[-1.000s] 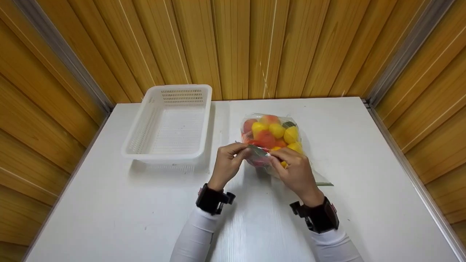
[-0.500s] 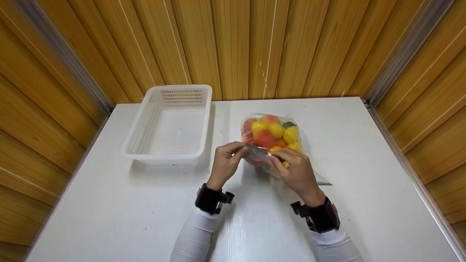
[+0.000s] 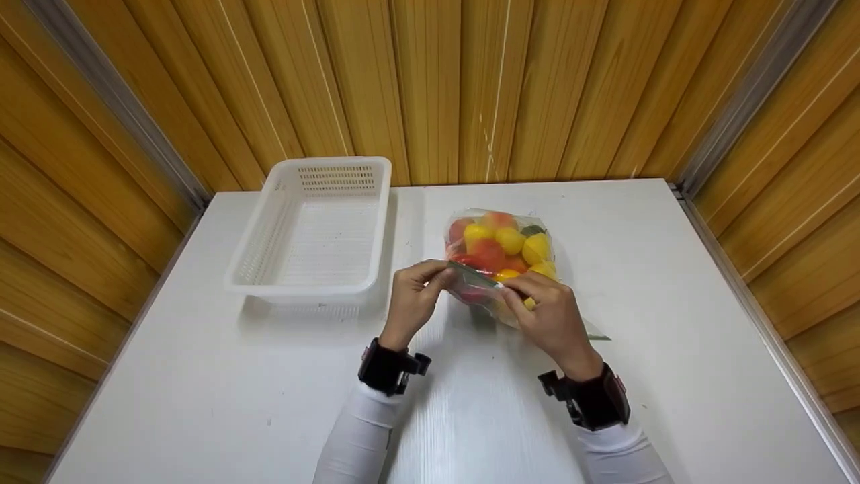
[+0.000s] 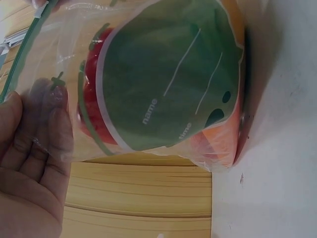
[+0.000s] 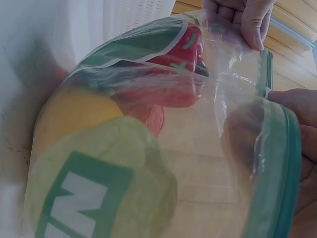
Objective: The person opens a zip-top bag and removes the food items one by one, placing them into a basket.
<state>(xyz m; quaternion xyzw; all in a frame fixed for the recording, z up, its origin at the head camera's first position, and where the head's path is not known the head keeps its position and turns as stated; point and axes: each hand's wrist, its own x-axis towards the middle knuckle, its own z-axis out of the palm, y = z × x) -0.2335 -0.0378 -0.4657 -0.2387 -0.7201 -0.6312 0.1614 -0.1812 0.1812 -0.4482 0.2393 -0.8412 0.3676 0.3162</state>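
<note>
A clear zip bag [image 3: 474, 274] with a green closing strip lies full of fruit and vegetables, its mouth toward me. Yellow pieces [image 3: 509, 240] and a red-orange one [image 3: 487, 254] show through the plastic. A shiny red pepper-like piece [image 5: 190, 47] appears in the right wrist view. My left hand [image 3: 413, 299] pinches the left end of the strip between thumb and fingers. Farther along, my right hand [image 3: 554, 319] pinches the strip at a small white slider [image 4: 40, 10]. Beyond that hand the strip's free end [image 3: 598, 337] sticks out to the right.
A white slotted plastic basket [image 3: 308, 290] stands at the left of the white table [image 3: 201, 403]. Wood-patterned panels [image 3: 430, 87] close off the back and both sides, the back one right behind the table's far edge.
My left hand has moved slightly left and away from me, my right hand slightly right. A longer stretch of strip now shows between them. The free end has drawn in slightly.
</note>
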